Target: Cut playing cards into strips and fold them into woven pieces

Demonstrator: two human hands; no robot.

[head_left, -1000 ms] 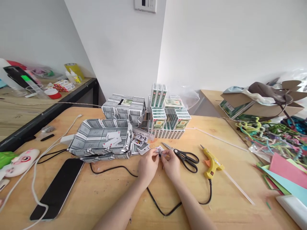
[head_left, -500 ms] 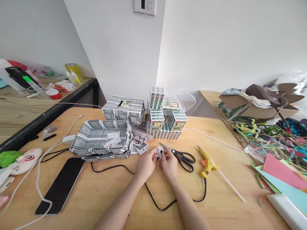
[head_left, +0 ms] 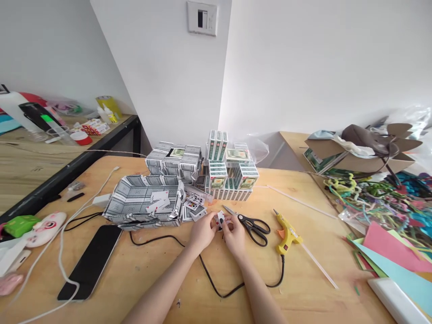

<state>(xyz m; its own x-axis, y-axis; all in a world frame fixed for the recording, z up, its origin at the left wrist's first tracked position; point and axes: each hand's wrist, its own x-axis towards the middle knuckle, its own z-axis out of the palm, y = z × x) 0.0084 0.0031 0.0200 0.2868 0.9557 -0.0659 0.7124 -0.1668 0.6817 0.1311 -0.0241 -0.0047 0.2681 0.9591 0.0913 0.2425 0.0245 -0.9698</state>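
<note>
Both hands meet over the front middle of the table around a small playing card [head_left: 219,218]. My left hand [head_left: 202,232] pinches its left side, and my right hand [head_left: 233,234] grips it from the right with the thumb across its face. Fingers hide much of the card. Black-handled scissors [head_left: 254,225] lie just right of my right hand, blades pointing up-left. Loose playing cards [head_left: 194,208] are spread beyond my left hand. To the left stands an open tray made of folded playing cards [head_left: 135,198], with several cards and pieces inside.
A yellow glue gun [head_left: 286,234] lies at right, its black cord looping under my forearms. Stacked card boxes [head_left: 232,171] and a folded-card box [head_left: 173,159] stand behind. A phone [head_left: 91,261] lies at left; coloured paper [head_left: 388,247] and pipe cleaners [head_left: 374,198] are at far right.
The camera view has tilted up slightly, so everything sits lower in the picture. Both hands stay on the card, which has turned a little between the fingers.
</note>
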